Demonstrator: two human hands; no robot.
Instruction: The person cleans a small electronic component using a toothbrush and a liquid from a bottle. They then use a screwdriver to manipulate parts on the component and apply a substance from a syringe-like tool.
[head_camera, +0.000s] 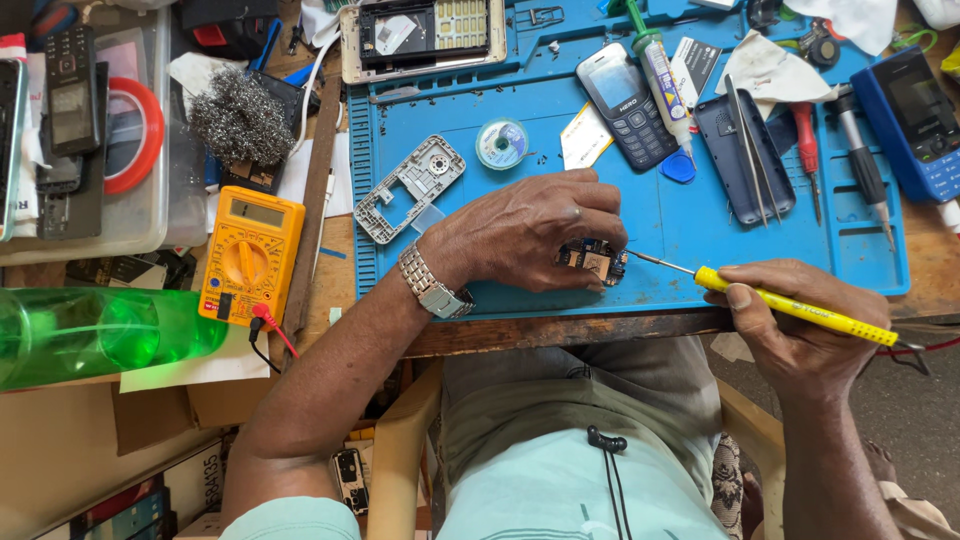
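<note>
My left hand presses down on a small phone circuit board near the front edge of the blue work mat. A metal watch sits on that wrist. My right hand grips a yellow-handled soldering iron like a pen. Its thin metal tip touches the right edge of the board. Most of the board is hidden under my left fingers.
On the mat lie a grey phone frame, a solder spool, a keypad phone, a dark back cover with tweezers, screwdrivers and a glue tube. A yellow multimeter, steel wool and a green bottle sit left.
</note>
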